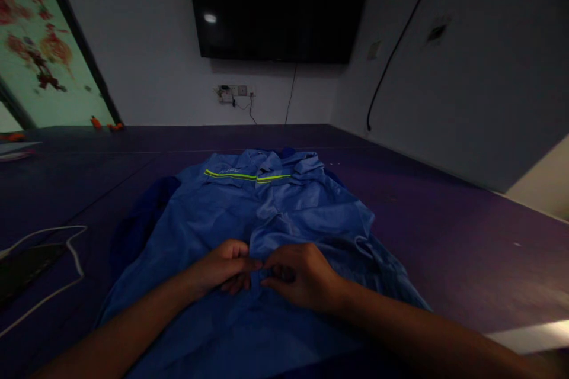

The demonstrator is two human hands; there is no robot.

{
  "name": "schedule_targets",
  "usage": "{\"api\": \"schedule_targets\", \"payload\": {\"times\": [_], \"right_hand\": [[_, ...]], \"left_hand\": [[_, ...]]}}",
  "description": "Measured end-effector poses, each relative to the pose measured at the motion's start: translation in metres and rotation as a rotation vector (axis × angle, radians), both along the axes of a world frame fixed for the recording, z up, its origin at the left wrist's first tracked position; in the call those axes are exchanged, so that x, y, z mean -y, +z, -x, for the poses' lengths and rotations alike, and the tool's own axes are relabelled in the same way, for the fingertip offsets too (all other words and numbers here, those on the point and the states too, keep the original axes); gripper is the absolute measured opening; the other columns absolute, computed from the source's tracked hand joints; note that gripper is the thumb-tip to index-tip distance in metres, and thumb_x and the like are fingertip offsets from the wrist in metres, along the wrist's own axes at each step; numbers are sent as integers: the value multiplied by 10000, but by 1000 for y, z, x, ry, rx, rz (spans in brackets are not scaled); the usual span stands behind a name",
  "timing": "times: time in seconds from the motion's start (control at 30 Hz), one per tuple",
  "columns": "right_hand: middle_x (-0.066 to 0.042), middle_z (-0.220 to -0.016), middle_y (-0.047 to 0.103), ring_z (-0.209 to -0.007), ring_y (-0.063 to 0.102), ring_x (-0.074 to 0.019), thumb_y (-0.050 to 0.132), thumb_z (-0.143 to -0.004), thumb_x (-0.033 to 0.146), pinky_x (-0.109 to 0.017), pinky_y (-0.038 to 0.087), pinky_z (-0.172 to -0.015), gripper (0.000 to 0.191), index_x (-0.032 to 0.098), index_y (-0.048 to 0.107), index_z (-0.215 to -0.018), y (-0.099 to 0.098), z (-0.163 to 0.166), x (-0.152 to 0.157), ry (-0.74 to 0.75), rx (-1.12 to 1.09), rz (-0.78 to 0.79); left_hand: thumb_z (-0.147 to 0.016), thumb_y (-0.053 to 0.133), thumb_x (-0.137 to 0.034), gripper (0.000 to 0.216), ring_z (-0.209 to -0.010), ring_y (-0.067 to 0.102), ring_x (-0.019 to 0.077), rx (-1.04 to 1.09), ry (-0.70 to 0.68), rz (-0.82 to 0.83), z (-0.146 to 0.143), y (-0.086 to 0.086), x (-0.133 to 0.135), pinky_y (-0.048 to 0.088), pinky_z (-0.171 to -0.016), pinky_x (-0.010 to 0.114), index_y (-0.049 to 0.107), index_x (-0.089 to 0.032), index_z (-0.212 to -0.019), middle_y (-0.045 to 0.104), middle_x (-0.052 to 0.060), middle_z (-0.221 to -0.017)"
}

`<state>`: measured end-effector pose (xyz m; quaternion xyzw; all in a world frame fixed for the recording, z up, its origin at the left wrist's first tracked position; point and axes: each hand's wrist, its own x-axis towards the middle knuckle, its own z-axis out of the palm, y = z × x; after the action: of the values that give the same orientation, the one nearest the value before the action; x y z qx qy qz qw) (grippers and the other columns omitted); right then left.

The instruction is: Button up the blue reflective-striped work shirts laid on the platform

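Observation:
A blue work jacket [271, 213] with a yellow-green reflective stripe [246, 176] lies spread on a dark purple table [444, 231], collar end away from me. My left hand [226, 266] and my right hand [300, 275] meet at the jacket's middle, along its front opening. Both have their fingers curled and pinched on the blue cloth there. What the fingertips grip beyond the cloth is too small and dark to make out.
A white cable [66, 249] loops beside a dark flat object [26, 269] at the table's left. A large dark screen [280, 6] hangs on the far wall above a socket [233, 93]. Small orange items [104, 125] sit at the far left edge.

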<state>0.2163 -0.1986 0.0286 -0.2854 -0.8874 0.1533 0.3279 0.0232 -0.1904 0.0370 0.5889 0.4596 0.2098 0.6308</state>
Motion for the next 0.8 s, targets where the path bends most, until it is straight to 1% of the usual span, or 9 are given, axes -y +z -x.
{"api": "schedule_targets", "payload": {"times": [0.23, 0.37, 0.6, 0.8], "right_hand": [[20, -604, 617, -484, 533, -89, 634, -726, 268, -192, 356, -458, 104, 183, 639, -786, -1, 0, 0, 26, -24, -76], [21, -585, 612, -471, 528, -87, 628, -729, 263, -194, 346, -443, 91, 179, 640, -762, -2, 0, 0, 23, -15, -78], [21, -551, 598, -438, 507, -83, 635, -715, 272, -185, 351, -421, 111, 173, 641, -764, -2, 1, 0, 26, -49, -4], [23, -548, 595, -437, 507, -76, 649, -692, 235, -172, 350, -415, 93, 163, 637, -749, -1, 1, 0, 32, -47, 78]], "left_hand": [[-630, 620, -491, 381, -287, 352, 32, 33, -7, 0, 0, -2, -1, 168, -315, 162, 508, -129, -584, 530, -24, -414], [-623, 627, -499, 391, -290, 362, 32, 29, -16, -13, 1, -3, -2, 188, -312, 160, 519, -126, -578, 540, -21, -425], [-617, 643, -472, 366, -309, 376, 33, 11, 36, -45, -5, 7, 6, 193, -326, 158, 507, -134, -578, 550, -29, -443], [-611, 636, -489, 375, -308, 355, 33, -2, 73, -58, -7, 6, 7, 190, -339, 163, 496, -142, -585, 522, -42, -424]]}}
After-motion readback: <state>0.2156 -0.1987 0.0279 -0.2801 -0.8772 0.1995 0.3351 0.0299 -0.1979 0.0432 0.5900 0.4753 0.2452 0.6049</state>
